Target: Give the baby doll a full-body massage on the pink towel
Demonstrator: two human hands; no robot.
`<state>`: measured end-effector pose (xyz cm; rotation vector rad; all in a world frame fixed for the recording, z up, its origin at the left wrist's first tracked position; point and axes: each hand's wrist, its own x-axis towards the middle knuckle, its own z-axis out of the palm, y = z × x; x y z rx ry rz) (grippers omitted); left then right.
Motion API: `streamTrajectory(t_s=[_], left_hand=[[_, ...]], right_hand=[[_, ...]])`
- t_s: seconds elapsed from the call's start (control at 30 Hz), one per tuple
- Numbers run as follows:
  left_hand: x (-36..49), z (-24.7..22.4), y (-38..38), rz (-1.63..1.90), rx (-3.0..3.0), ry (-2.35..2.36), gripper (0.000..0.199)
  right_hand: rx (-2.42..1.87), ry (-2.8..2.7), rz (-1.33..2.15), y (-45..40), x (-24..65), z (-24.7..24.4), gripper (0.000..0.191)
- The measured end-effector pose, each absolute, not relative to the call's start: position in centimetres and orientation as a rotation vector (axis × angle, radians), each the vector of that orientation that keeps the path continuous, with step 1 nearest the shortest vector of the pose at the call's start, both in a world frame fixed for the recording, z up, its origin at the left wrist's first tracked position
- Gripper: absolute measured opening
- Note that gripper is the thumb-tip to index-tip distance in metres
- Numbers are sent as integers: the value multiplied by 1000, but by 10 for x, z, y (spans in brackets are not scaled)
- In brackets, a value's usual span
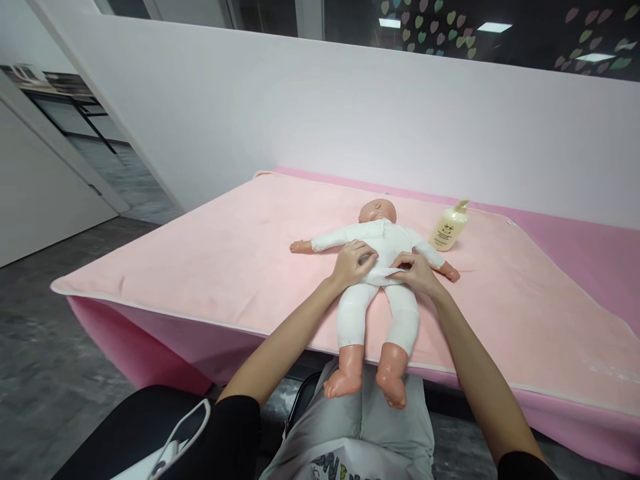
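Note:
A baby doll [383, 241] in white clothing lies on a pink blanket [240, 247], its head away from me and turned aside. Its white-covered legs [354, 317] point toward me, and the bare feet [393, 373] reach over the table edge above my lap. At the doll's waist, my left hand [353, 265] is closed with thumb and fingers on the white clothing. My right hand [415, 272] pinches a raised fold of the white cloth [390, 271] on the other side of the waist. The fingertips of both hands are partly hidden.
A pale yellow pump bottle [449, 229] stands on the blanket beside the doll's arm at the right. Behind the table rises a white partition [350, 113] with dark glass above. A white object with a looped strap [173, 450] lies at lower left.

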<state>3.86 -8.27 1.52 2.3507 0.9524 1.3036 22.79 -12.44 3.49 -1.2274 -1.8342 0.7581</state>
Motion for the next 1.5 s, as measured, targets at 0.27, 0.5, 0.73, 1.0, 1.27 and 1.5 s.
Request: streamTrajectory(t_s=[0.27,0.5,0.73,1.0,1.27,1.5], left_hand=[[25,26,-78,923,2031,787,40],[31,20,-76,1001,2007,870,13],[30,14,-70,1010,1818,881,23],[32,14,-72,1016,1850,822,20],[33,13,-72,1029,1937,874,31],[40,14,-69,1095,1888,1071,40]], right_hand=[[-1268,-1833,845,-125,230,39,18],[-1233,-1617,689,-120,219,28,29],[-1163,-1770,205,-110,223,9,18],[-1266,-1649,493,-105,228,6,30],[-1351,-1561,502,-99,225,6,23],[-1394,-1507,461,-96,221,7,15]])
